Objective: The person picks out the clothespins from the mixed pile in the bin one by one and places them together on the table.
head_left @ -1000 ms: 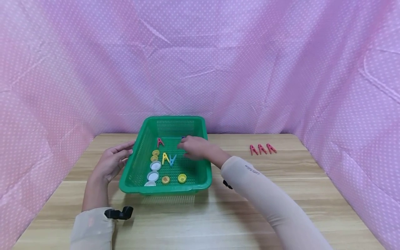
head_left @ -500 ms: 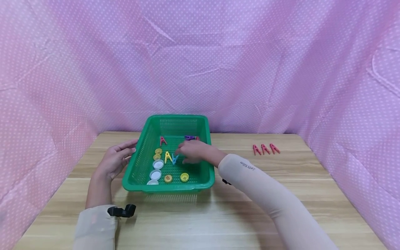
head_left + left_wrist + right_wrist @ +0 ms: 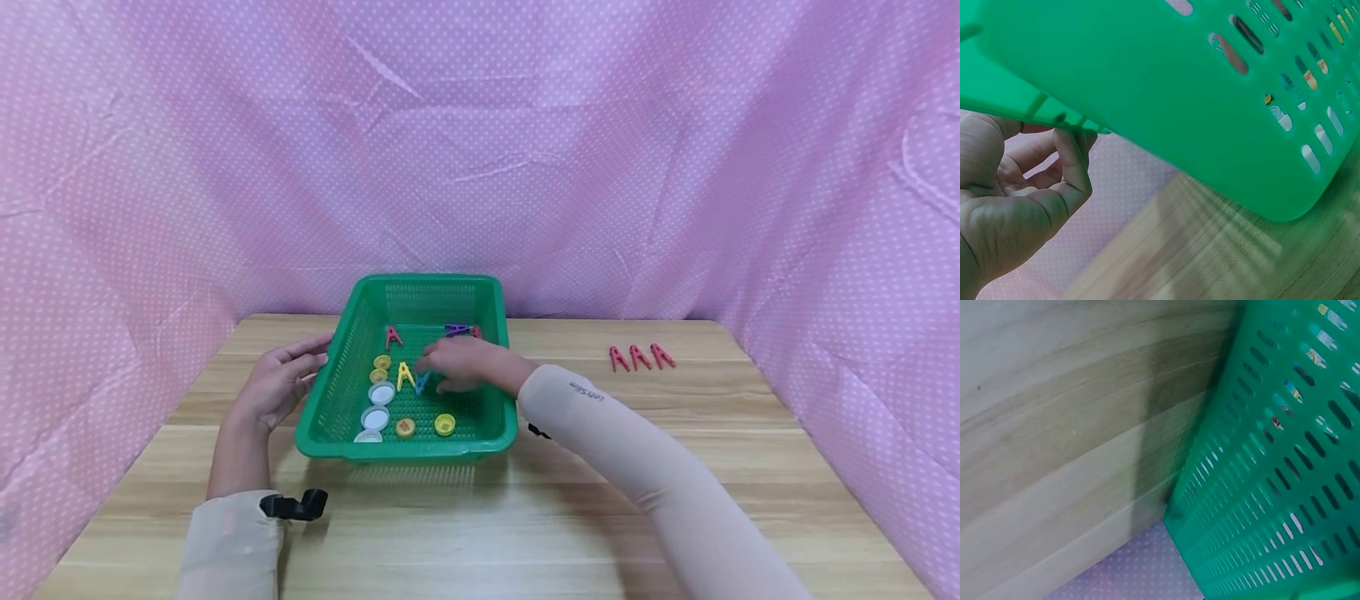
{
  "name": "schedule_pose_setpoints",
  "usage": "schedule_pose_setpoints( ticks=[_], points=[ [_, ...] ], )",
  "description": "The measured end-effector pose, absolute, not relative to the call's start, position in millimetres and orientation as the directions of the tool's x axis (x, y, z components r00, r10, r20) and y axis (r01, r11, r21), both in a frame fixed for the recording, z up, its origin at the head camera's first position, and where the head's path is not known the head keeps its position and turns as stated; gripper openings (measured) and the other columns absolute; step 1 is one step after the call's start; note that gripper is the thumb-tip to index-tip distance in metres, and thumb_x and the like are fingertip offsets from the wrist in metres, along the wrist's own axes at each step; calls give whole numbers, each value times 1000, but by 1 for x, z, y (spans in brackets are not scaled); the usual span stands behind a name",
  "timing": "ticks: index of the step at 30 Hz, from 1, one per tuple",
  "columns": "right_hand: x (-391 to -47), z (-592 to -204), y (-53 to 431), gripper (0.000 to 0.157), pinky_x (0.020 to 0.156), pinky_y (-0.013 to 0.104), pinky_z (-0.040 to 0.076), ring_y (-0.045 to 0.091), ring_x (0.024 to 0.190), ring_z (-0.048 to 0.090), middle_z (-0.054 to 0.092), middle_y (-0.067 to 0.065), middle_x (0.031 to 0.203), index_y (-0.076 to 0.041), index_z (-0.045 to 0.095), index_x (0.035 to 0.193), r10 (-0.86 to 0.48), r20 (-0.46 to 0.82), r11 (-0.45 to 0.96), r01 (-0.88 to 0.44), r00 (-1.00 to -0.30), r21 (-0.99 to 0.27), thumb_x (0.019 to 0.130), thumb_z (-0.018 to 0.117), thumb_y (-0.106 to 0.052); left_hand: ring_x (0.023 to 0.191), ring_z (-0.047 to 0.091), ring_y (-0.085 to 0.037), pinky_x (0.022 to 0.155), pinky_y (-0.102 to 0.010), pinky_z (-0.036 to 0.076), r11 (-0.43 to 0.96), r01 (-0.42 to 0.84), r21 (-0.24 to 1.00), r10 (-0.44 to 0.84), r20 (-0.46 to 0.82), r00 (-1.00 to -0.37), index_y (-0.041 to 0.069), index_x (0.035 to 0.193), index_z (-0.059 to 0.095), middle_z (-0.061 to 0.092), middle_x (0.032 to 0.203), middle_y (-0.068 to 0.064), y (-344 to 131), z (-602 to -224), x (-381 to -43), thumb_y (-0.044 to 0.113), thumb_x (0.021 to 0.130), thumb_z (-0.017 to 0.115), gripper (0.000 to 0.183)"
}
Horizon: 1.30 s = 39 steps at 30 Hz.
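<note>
The green basket [image 3: 408,451] stands on the table. My left hand [image 3: 281,383] grips its left rim with thumb and fingers; the left wrist view shows that hand [image 3: 1035,181] at the rim close up. My right hand [image 3: 467,364] reaches over the right side into the basket. Its fingertips are at the blue clothespin [image 3: 422,384], partly covering it, with the thumb apart from the forefinger. A yellow clothespin [image 3: 405,377] lies just left of the blue one. Farther back lie a red clothespin [image 3: 393,337] and a purple clothespin [image 3: 457,330].
White-centred round lids [image 3: 376,418] and small yellow caps [image 3: 382,362] line the basket's left side. An orange cap [image 3: 405,427] and a yellow cap [image 3: 445,425] lie near its front. A row of red clothespins [image 3: 640,357] lies at the table's right. Pink dotted cloth [image 3: 480,167] hangs behind.
My right hand has moved toward me and slightly left, from the basket's back area to the blue clothespin, uncovering the purple clothespin. My left hand stays on the rim.
</note>
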State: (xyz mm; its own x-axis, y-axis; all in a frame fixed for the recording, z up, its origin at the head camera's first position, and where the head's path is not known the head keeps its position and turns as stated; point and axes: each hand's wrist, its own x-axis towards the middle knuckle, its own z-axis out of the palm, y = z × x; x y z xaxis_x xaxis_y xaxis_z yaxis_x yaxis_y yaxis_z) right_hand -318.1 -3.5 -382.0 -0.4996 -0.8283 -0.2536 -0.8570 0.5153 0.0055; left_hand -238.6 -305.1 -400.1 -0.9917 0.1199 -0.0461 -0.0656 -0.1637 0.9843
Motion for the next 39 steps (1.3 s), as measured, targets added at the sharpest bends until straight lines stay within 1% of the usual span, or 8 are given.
schedule_pose_setpoints(
  ticks=[5, 9, 18, 23, 26, 29, 34, 39],
  points=[
    [-318, -385, -5, 59, 114, 41, 43, 21, 139, 50, 52, 3, 152, -24, 50, 153, -807, -290, 538, -843, -514, -4, 98, 72, -28, 102, 68, -6, 85, -21, 56, -167, -57, 984, 121, -37, -992, 1, 149, 51, 71, 118, 7, -305, -401, -239, 5, 103, 60, 47],
    [-318, -387, -4, 61, 113, 40, 44, 21, 138, 51, 51, 4, 153, -24, 49, 153, -794, -309, 554, -833, -523, -13, 97, 73, -27, 101, 68, -6, 85, -22, 56, -165, -56, 985, 120, -36, -992, 2, 147, 54, 72, 116, 7, -304, -401, -240, 5, 103, 60, 44],
    [-323, -388, -2, 44, 109, 37, 48, 17, 128, 58, 65, 0, 135, -20, 62, 141, -818, -281, 538, -841, -502, -65, 98, 72, -24, 99, 68, -7, 84, -22, 57, -177, -57, 982, 124, -36, -992, 3, 145, 56, 72, 119, 7, -303, -401, -241, 8, 102, 64, 44],
    [-325, -389, -2, 37, 106, 35, 49, 16, 124, 60, 67, 0, 130, -19, 67, 135, -829, -258, 531, -843, -496, -88, 98, 72, -24, 99, 67, -8, 84, -22, 57, -183, -56, 982, 127, -33, -991, 2, 145, 57, 72, 118, 7, -303, -401, -242, 6, 102, 62, 43],
    [-326, -389, -2, 36, 104, 33, 50, 16, 121, 60, 65, 0, 129, -19, 68, 133, -834, -239, 527, -846, -497, -83, 98, 72, -24, 98, 67, -8, 83, -22, 57, -183, -59, 981, 127, -35, -991, 3, 145, 56, 71, 117, 7, -304, -401, -242, 6, 103, 61, 43],
    [-325, -389, -2, 39, 105, 33, 49, 16, 123, 58, 62, 0, 131, -21, 67, 136, -834, -235, 529, -845, -499, -81, 97, 74, -23, 97, 68, -8, 83, -22, 57, -182, -62, 981, 121, -40, -992, 4, 144, 58, 71, 116, 6, -304, -401, -242, 6, 103, 62, 42],
    [-322, -388, -5, 45, 114, 36, 43, 17, 135, 52, 59, 0, 142, -22, 63, 141, -820, -279, 543, -834, -500, -99, 97, 72, -15, 97, 68, -8, 84, -22, 57, -183, -68, 981, 117, -47, -992, 5, 143, 59, 71, 115, 6, -305, -401, -242, 6, 102, 62, 41],
    [-320, -388, -6, 41, 113, 36, 44, 16, 133, 54, 63, -2, 139, -21, 65, 137, -814, -288, 549, -830, -505, -98, 97, 72, -14, 96, 67, -8, 84, -22, 57, -182, -63, 981, 117, -42, -992, 5, 143, 59, 70, 116, 5, -305, -401, -241, 7, 102, 64, 42]
  ],
)
